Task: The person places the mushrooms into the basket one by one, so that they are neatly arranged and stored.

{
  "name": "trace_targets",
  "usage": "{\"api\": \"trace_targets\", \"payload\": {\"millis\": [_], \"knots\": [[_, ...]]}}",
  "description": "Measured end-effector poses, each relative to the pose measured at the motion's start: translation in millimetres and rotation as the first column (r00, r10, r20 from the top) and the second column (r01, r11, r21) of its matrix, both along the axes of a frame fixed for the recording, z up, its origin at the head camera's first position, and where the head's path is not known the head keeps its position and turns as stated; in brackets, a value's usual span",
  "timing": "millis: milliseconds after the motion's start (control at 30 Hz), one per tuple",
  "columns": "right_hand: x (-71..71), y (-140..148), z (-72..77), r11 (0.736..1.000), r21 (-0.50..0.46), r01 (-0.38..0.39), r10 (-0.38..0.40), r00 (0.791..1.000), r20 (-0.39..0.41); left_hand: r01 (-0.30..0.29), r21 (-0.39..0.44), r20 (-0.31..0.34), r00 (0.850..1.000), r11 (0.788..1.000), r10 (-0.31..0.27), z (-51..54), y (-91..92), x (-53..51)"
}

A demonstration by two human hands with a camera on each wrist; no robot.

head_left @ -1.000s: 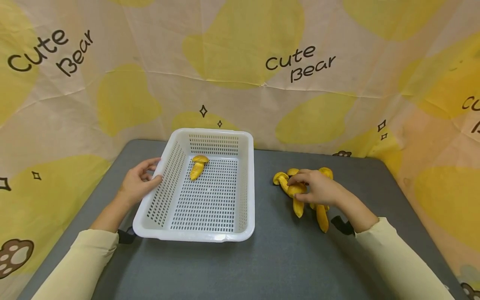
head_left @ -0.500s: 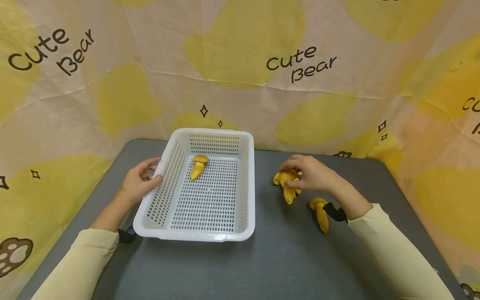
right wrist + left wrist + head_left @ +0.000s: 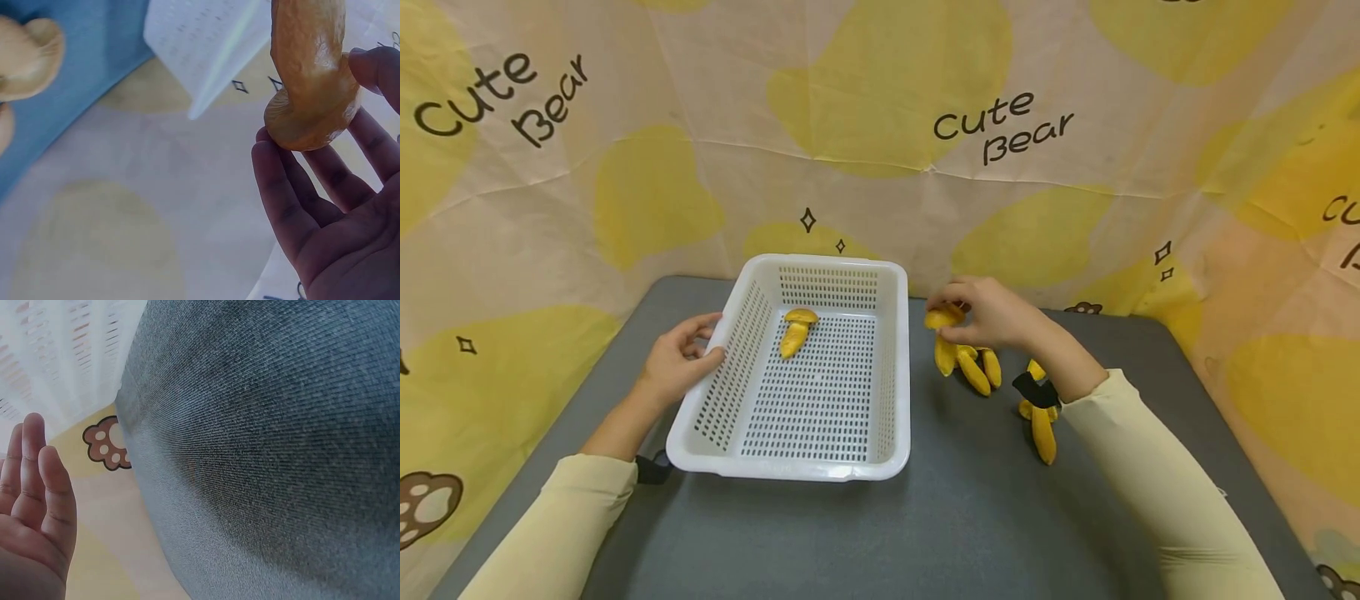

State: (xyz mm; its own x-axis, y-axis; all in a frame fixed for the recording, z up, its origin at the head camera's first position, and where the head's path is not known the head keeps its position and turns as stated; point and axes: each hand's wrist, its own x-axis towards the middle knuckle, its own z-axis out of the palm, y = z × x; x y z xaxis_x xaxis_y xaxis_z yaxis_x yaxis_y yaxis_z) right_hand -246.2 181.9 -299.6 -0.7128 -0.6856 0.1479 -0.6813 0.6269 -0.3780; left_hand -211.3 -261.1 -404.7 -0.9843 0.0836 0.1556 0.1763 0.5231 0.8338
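Head view: right hand (image 3: pixel 988 312) pinched a glossy yellow, thick-stemmed mushroom (image 3: pixel 945 352) by its cap, just right of the white perforated plastic basket (image 3: pixel 899 375); stem ran down-frame, grip to its right. Left hand (image 3: pixel 676 362), fingers loose, touched the basket's left rim, farther off.

The head view has soft, even light and faint shadows on the desk (image 3: pixel 842 537). Both wrist views are dimmer and bluish: the left shows the basket (image 3: pixel 84 344) washed out, the right a small shine on the mushroom (image 3: pixel 312 78).
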Motion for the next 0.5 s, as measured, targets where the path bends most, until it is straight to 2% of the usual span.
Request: {"api": "trace_targets", "payload": {"millis": [500], "knots": [[-22.5,-52,10.1,0.998,-0.059,-0.022,0.021,1.000,-0.012,0.000,-0.006,-0.011,1.000,1.000,-0.001,-0.2,-0.6,-0.1]]}}
